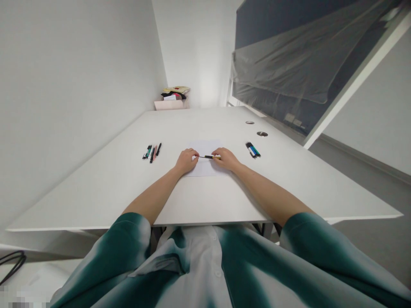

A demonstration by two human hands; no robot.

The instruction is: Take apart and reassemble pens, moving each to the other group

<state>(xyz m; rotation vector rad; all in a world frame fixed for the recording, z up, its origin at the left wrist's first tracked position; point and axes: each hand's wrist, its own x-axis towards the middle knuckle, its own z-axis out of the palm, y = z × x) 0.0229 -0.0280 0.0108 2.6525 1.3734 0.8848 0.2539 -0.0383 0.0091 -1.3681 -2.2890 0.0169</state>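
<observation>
Near edge first: the white table [205, 201] begins in front of the torso, and a sheet of white paper [199, 172] lies on it, centred. Over the sheet, a pen [208, 157] spans the gap between the hands, long axis left to right — roughly parallel to the near edge. The left hand [186, 160] pinches its thin, dark end; the right hand [226, 158] pinches the thicker end, which shows yellow. The dark thick section sits nearer the right hand. Whether the pen touches the paper cannot be told. Outboard of the hands, well apart, lie a left pen group [152, 155] and a right pen group [253, 149]. Farther: two round inserts [262, 134], right; a box [168, 105], far end.
</observation>
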